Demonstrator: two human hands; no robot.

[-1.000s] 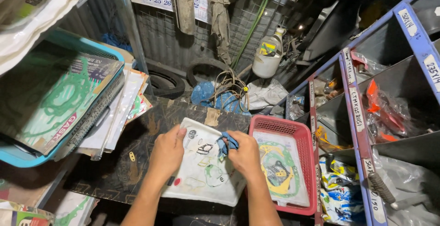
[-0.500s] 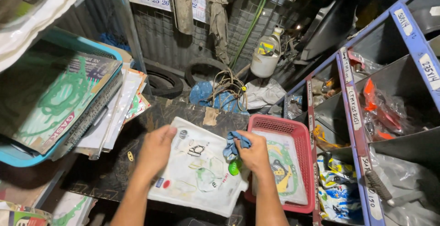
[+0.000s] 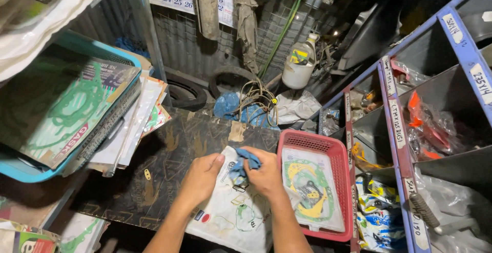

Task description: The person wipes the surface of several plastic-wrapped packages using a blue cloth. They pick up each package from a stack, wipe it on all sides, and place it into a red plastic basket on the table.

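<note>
A white plastic packet printed with gasket shapes lies flat on a dark board. My left hand presses on the packet's upper left part, fingers together. My right hand is closed around a crumpled blue cloth and holds it against the top of the packet. Both forearms reach in from the bottom edge.
A red plastic basket with another gasket packet sits right of my hands. Blue-edged shelf bins of bagged parts fill the right side. A blue tray stacked with gasket packs juts out at left. Tyres, wires and a white jug lie behind.
My right hand with the blue cloth has slid up the packet from its middle to its top. My left hand shifted slightly right, still pressing the packet.
</note>
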